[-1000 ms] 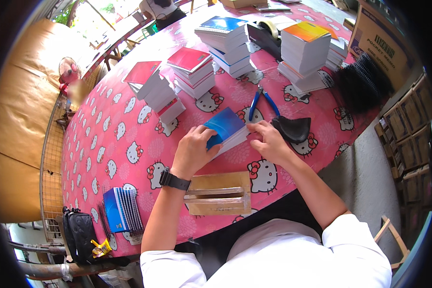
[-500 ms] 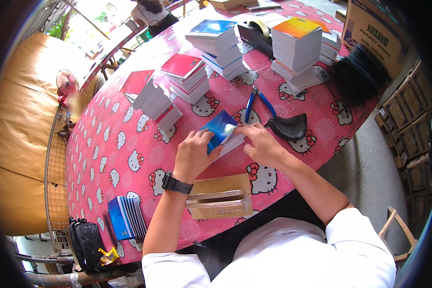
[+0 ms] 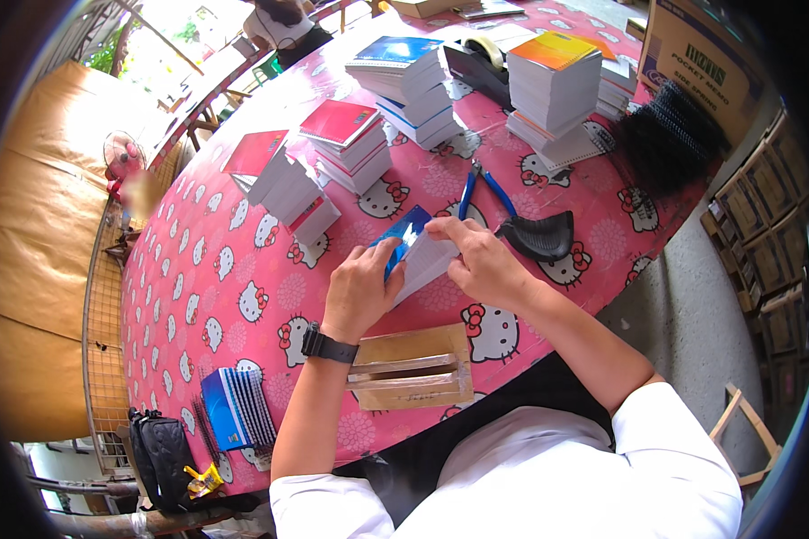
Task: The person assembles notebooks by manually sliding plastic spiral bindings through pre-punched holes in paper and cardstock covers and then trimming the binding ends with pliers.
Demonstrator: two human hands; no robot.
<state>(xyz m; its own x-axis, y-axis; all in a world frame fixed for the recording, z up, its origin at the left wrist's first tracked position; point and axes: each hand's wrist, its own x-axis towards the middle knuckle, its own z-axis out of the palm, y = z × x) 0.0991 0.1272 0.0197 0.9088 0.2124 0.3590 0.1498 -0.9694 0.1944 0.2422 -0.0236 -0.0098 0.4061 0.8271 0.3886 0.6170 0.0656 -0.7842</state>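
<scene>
A small blue-covered notebook [image 3: 403,249] lies on the pink cloth in front of me, with its white pages [image 3: 430,262] fanned out on the right. My left hand [image 3: 360,286] grips the cover side, the thumb resting near the pages. At the far right corner of the pages, the fingers of my right hand [image 3: 478,259] pinch the paper edge. Just beyond that hand are blue-handled pliers [image 3: 466,193] and a black comb-like piece [image 3: 541,237]. Nearer to me is a wooden jig [image 3: 411,366] with slots.
Stacks of red notebooks [image 3: 340,122], blue notebooks [image 3: 394,52] and yellow-orange notebooks [image 3: 554,52] stand farther back. A tape dispenser [image 3: 478,72], black spiral coils [image 3: 670,144] and a cardboard box [image 3: 703,67] are behind. Blue spiral notebooks [image 3: 229,409] and a black bag [image 3: 160,458] lie at left.
My right hand has moved slightly left and away from me at the notebook's corner. More white page shows and less of the blue cover. My left hand has barely moved.
</scene>
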